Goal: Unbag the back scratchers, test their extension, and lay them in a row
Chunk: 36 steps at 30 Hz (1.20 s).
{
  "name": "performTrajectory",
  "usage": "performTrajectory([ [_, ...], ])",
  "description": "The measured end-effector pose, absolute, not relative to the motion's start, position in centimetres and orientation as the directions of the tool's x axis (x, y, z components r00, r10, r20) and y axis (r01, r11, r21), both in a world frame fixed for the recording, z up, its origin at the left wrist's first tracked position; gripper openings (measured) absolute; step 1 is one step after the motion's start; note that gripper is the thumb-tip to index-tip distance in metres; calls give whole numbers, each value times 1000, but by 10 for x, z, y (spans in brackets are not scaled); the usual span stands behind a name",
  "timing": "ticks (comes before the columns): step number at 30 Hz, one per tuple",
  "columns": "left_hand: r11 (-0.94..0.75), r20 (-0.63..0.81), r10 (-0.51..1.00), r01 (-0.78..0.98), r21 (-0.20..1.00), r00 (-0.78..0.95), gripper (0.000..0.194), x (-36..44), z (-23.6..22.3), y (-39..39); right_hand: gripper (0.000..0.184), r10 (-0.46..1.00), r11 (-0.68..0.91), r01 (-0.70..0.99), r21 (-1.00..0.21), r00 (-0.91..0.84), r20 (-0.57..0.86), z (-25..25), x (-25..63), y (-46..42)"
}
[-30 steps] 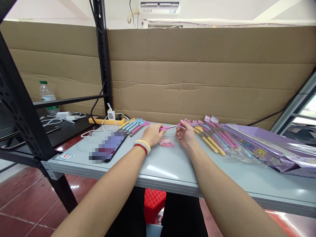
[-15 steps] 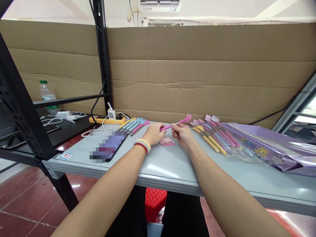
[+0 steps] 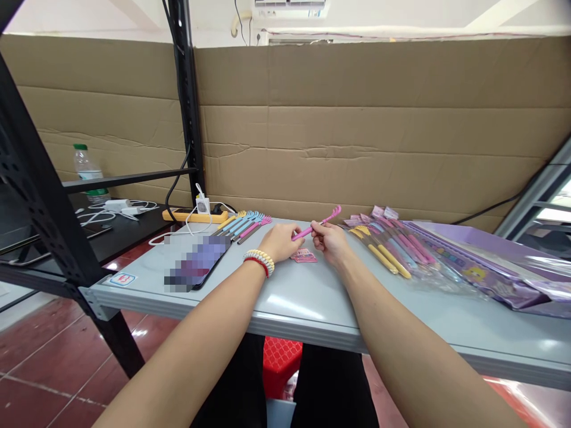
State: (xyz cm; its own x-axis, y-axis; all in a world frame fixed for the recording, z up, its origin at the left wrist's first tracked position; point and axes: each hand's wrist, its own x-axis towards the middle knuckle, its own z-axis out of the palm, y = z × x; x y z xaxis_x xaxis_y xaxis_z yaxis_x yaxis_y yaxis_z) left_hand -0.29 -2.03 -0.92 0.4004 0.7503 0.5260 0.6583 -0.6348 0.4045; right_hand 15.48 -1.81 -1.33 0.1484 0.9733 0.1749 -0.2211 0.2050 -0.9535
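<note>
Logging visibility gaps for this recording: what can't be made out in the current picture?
All in the head view:
- Pink stick: left end hidden by the left hand, a stretch by the right hand's fingers.
- Pink card: print too small.
- Phone: screen pixelated.
- Purple box: cut by right edge.

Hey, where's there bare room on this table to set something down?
Bare grey tabletop lies between your forearms, nearer you than the small pink printed cards. Another patch lies between your right forearm and the purple printed packaging. Back right is crowded with plastic-wrapped yellow, blue and pink sticks.
</note>
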Motion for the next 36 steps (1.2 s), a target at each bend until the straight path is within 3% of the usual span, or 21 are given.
performTrajectory([
  [9,-685,571,701,625,375,426,19,-2,-11,-17,22,990,132,-122,-984,67,124,-13,151,-22],
  [25,-681,559,714,604,414,422,23,-2,-12,-15,10,994,100,-100,-990,-33,104,-12,149,-23],
  [32,-737,490,674,544,401,553,17,-3,-6,-27,26,987,146,-148,-978,85,135,-16,150,-18],
  [36,-700,447,714,551,454,539,31,-3,-4,-29,37,975,144,-135,-980,191,117,-15,151,-16],
])
